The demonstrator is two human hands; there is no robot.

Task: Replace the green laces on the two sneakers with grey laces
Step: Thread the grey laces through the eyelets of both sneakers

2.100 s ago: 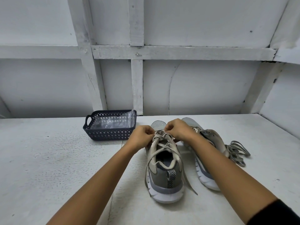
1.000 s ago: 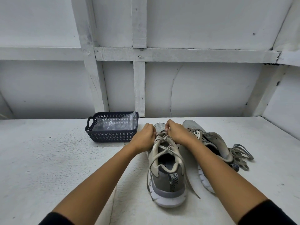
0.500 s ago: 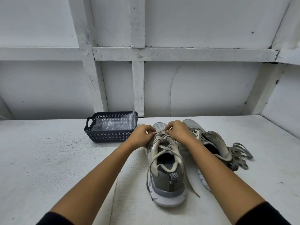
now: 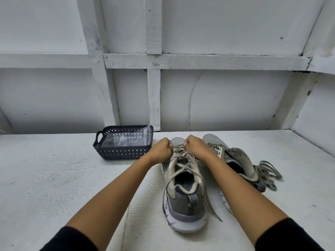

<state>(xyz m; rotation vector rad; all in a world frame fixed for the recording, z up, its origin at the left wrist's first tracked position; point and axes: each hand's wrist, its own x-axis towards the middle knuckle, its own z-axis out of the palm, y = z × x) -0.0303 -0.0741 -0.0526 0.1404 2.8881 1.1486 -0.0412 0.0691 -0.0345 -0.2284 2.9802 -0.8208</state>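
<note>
Laces [image 4: 181,157] on the near sneaker [image 4: 184,201] sit pinched in my left hand [image 4: 160,148] and right hand [image 4: 196,146]; the basket [image 4: 123,153] left of it holds a clear bag [image 4: 126,140]; both grips unchanged since before.

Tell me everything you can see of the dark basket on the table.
The basket is a rectangular tray of dark navy plastic. Its walls are pierced with a diamond lattice, and it has a loop handle at its left end. It stands upright on the white table, near the back wall and left of the sneakers. Crumpled clear plastic lies inside, one corner rising above the right rim.
</note>
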